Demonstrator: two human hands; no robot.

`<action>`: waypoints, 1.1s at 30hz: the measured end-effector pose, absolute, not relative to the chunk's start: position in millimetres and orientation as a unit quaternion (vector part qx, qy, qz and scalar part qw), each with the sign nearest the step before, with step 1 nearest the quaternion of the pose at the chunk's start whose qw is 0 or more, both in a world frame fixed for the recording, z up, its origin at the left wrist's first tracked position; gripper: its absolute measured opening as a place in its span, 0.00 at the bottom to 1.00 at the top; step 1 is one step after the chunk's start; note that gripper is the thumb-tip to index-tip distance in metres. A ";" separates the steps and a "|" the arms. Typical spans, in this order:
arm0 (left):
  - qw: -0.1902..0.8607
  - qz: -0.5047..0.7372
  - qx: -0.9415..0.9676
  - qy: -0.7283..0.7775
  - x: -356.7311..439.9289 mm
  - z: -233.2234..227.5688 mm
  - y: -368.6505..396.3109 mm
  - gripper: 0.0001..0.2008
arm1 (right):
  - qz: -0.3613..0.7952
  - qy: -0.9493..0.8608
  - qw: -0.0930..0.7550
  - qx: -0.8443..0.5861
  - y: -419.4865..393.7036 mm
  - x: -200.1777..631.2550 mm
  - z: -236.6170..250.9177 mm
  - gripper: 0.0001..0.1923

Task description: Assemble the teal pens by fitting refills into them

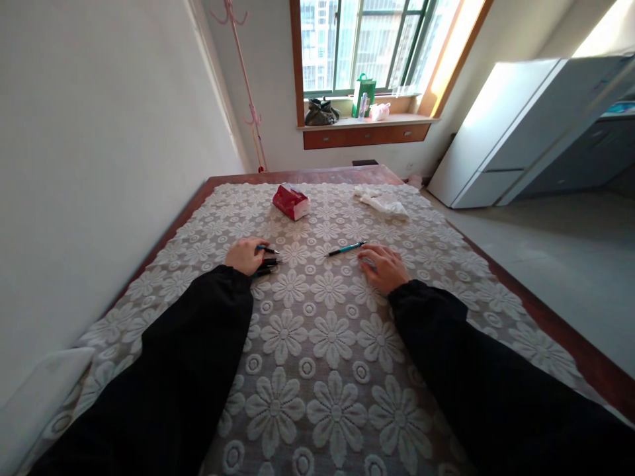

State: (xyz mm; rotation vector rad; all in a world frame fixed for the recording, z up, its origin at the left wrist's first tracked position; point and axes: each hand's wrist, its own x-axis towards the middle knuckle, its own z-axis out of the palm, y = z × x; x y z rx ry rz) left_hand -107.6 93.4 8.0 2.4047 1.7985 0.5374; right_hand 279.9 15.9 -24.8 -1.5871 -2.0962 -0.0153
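Observation:
My left hand (247, 256) rests on the lace tablecloth, its fingers curled over a small bunch of pens. A blue pen (268, 249) with a dark tip sticks out at the fingertips, and black pens (270, 262) poke out just below it. The rear ends of these pens are hidden under the palm. A teal and black pen (346, 249) lies slantwise on the cloth between my hands, its tip towards the left. Close to its rear end, my right hand (383, 266) lies palm down with fingers apart; whether a fingertip touches the pen, I cannot tell.
A red tissue pack (290, 201) and a crumpled white plastic bag (381, 202) lie farther back on the flower-patterned tablecloth (331, 337). A wall runs along the left. Behind the table are a windowsill (347, 123) with bags, a pink coat stand (243, 66) and a white fridge (496, 125).

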 end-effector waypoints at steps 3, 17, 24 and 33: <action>0.034 0.175 0.788 0.590 -111.2 6.2 95.1 0.12 | -0.019 -0.781 0.266 -0.565 14.1 277.1 -22.4 0.16; 0.174 0.397 0.787 0.439 -39.5 39.9 40.4 0.16 | -0.076 -0.781 0.227 -0.576 15.8 273.9 -23.7 0.22; 0.602 0.408 0.566 0.388 -7.5 16.9 19.0 0.24 | -0.065 -0.745 0.243 -0.618 27.4 301.6 -22.4 0.10; 0.670 0.387 0.512 0.373 -3.7 1.7 16.3 0.28 | -0.010 -0.778 0.378 -0.501 17.5 287.6 -5.4 0.12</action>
